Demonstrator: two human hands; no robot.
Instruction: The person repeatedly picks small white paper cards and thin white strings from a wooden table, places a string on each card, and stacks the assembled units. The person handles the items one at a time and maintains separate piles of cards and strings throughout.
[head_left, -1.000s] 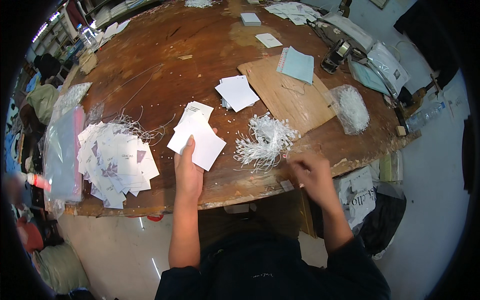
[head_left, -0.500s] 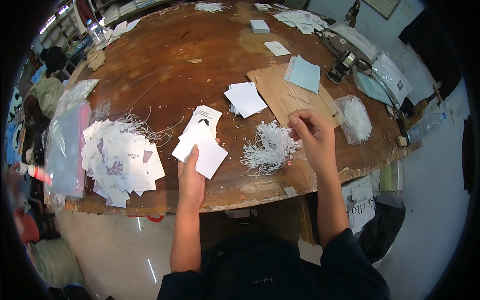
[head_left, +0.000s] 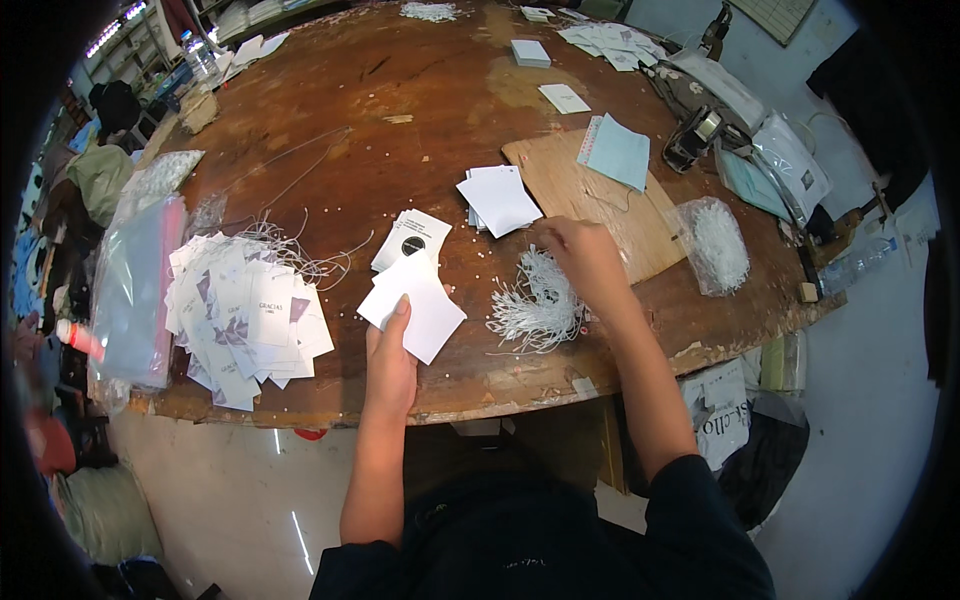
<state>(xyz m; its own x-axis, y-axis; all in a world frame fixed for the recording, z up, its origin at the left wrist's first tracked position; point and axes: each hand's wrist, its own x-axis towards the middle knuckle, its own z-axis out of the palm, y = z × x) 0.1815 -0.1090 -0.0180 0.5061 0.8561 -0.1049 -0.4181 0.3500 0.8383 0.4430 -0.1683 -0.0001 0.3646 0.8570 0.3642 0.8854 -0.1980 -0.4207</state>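
Shifted leftward since half a second ago with the right grip (head_left: 585,255), from the right side of the white string bundle (head_left: 530,315) to above its far edge, near the stack of white cards (head_left: 502,200). Curled at the fingertips there; cannot tell whether on a string or on nothing. Closed with the left grip (head_left: 390,355) on the held white cards (head_left: 428,310), with the thumb across the top, above the worktop (head_left: 390,165) near its front edge.

Probably mid-transfer between strings and held cards; likely calling next for a fine pinch and steady cards.

In texture, smooth, stiff, square-cornered card, slightly fanned; limp, thin, tangled string. To the left, a loose heap of printed tags (head_left: 235,320), flat and thin, with cords trailing at its far side. Underneath, scuffed brown wood, chipped along the front. To the right, a flat pale wooden board (head_left: 550,165) and a crinkled clear bag (head_left: 715,245) full of white pieces.
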